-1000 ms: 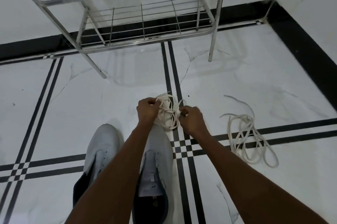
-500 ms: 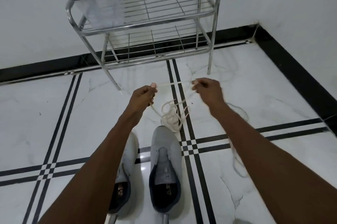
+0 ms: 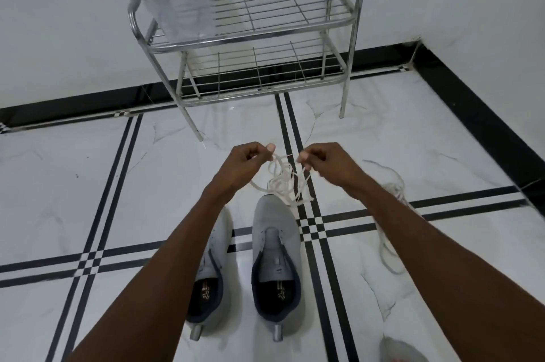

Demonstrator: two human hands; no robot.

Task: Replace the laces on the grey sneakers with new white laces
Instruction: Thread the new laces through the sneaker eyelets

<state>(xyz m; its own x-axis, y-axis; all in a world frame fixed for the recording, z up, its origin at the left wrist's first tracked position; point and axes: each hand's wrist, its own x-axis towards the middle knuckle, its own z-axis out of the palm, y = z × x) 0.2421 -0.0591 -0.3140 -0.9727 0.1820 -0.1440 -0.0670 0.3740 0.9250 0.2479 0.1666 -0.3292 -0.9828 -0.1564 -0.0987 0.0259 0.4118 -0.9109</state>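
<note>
Hands, left and right, each pinched the tangled lace above the shoes, likely to pull it straight for threading.

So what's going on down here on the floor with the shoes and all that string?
A person is sorting out a tangled white lace, pinching it with the left hand and the right hand just above the toe of the right sneaker. Both grey sneakers have no laces in them; the left sneaker is partly hidden by an arm. A second lace lies loose on the tiles to the right. A metal rack stands by the wall.
</note>
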